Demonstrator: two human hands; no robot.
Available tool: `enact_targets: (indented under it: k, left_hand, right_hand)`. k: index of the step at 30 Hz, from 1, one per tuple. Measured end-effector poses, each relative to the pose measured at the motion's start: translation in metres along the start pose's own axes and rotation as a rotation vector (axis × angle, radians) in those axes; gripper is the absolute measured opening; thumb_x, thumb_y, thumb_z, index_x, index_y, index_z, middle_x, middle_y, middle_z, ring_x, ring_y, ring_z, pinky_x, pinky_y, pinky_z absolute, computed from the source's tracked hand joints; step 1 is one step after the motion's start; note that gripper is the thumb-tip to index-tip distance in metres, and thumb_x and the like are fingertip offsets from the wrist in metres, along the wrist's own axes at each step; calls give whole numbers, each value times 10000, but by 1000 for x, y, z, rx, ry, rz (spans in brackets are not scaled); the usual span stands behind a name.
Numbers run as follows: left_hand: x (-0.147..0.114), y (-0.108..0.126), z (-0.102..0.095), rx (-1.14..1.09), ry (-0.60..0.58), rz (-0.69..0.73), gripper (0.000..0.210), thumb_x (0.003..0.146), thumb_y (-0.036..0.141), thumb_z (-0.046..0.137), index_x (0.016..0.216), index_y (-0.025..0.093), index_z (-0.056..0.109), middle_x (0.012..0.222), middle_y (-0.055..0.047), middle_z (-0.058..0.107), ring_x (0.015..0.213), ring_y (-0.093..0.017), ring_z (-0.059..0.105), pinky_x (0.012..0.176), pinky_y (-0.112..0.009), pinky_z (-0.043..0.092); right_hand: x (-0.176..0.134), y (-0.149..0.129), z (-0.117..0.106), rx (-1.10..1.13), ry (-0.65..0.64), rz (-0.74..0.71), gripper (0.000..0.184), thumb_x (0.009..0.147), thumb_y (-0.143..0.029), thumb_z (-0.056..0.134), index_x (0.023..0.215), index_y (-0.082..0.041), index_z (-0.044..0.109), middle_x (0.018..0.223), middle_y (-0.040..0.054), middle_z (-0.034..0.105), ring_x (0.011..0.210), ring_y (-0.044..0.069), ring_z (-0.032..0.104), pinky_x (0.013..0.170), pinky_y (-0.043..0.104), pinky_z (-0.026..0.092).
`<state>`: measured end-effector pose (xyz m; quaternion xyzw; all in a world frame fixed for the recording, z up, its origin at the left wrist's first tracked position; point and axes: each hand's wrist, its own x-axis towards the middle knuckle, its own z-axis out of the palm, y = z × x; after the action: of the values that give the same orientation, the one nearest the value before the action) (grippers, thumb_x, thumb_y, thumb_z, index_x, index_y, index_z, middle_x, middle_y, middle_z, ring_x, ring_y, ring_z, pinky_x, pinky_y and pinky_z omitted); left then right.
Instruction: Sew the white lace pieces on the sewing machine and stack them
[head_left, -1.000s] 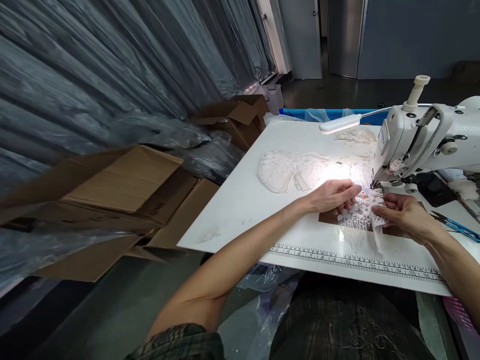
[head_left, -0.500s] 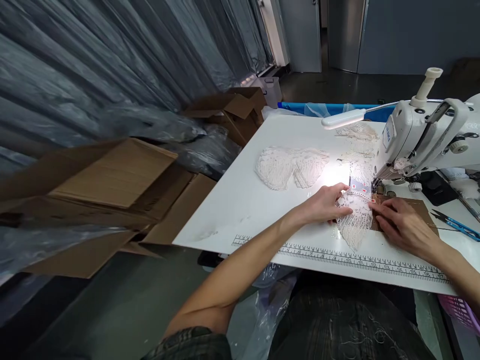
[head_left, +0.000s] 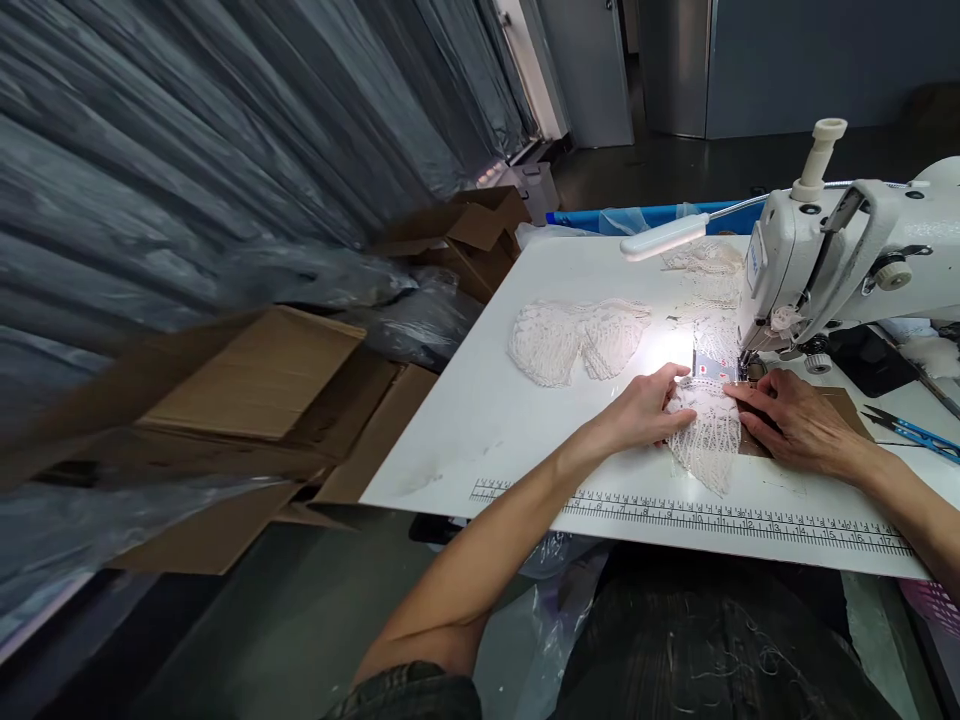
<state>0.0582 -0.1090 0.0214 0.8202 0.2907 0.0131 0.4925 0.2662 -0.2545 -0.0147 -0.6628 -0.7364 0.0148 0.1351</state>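
A cream lace piece (head_left: 705,440) with a pointed lower end lies under the lamp, its right edge beside the needle area of a white sewing machine (head_left: 765,270). Across it runs a grey strip (head_left: 712,368) with small red marks. My left hand (head_left: 649,408) grips the lace's left edge, thumb on top and other fingers partly hidden. From the right, my right hand (head_left: 795,420) rests with its index fingertip on the lace near the presser foot. Its other fingers lie over a piece of brown cardboard (head_left: 844,410).
Another lace piece (head_left: 577,338) lies left on the white table (head_left: 465,430), and more lace (head_left: 705,258) at the back. Blue-handled thread snips (head_left: 919,432) and a black flat object (head_left: 866,360) are at right. Open cardboard boxes (head_left: 255,370) stand left of the table.
The camera view has turned slightly, so the machine appears further left. My right index finger has moved up along the lace, closer to the needle. The left hand keeps its hold.
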Motion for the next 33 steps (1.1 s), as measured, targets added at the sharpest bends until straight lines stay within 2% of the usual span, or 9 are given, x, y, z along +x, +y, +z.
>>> enact_targets:
  k: [4, 8, 15, 20, 23, 26, 28, 33]
  left_hand:
    - [-2, 3, -5, 80, -44, 4, 606, 821, 205, 634, 1391, 76, 475, 671, 61, 435, 597, -104, 440, 518, -228, 319]
    - [-2, 6, -7, 40, -67, -22, 674, 811, 204, 654, 1433, 60, 440, 665, 69, 390, 604, -103, 401, 537, -252, 274]
    - [-1, 2, -11, -67, -74, -56, 689, 796, 199, 683, 1431, 85, 443, 669, 77, 350, 580, -97, 378, 535, -257, 286]
    - [0, 0, -11, -32, -75, -6, 651, 800, 220, 676, 1406, 108, 470, 674, 69, 377, 585, -105, 409, 542, -258, 310]
    - [1, -1, -10, 34, -24, 33, 654, 809, 293, 701, 1400, 113, 485, 701, 51, 405, 623, -121, 432, 568, -268, 320]
    - [3, -4, -12, 121, 48, 60, 603, 821, 339, 704, 1356, 116, 541, 726, 31, 418, 669, -136, 437, 597, -275, 315]
    - [4, -5, -13, 152, 53, 55, 559, 830, 317, 680, 1339, 115, 565, 721, 27, 411, 665, -137, 428, 595, -275, 309]
    - [2, -5, -15, 161, 37, 32, 579, 822, 281, 662, 1361, 95, 560, 715, 30, 393, 650, -135, 418, 586, -278, 310]
  right_hand:
    - [-1, -5, 2, -15, -1, 1, 454, 1025, -416, 331, 1377, -266, 577, 959, 106, 564, 800, 234, 544, 724, 381, 479]
    - [-4, -6, 3, -6, 9, 34, 508, 1032, -444, 305, 1448, -238, 511, 970, 118, 571, 826, 248, 547, 750, 398, 473]
    - [-7, -13, 5, -45, 17, 43, 470, 1030, -391, 297, 1363, -247, 596, 1008, 128, 585, 915, 281, 550, 805, 429, 466]
    - [-7, -22, 6, -127, 19, 98, 473, 1030, -370, 291, 1348, -233, 613, 992, 138, 582, 914, 303, 547, 787, 439, 467]
    - [-11, -17, 6, -64, 53, 112, 477, 1027, -383, 315, 1385, -232, 592, 1033, 147, 584, 922, 298, 568, 809, 447, 492]
    - [-15, -9, 5, 77, 90, 83, 444, 1022, -373, 344, 1349, -273, 627, 1055, 127, 587, 920, 261, 597, 825, 419, 517]
    - [-16, -5, 4, 146, 88, 47, 422, 1023, -354, 348, 1296, -297, 666, 1048, 109, 595, 921, 240, 611, 827, 407, 522]
    - [-14, -8, 2, 79, 60, -15, 422, 1019, -327, 361, 1291, -289, 682, 1010, 113, 607, 910, 250, 604, 779, 423, 506]
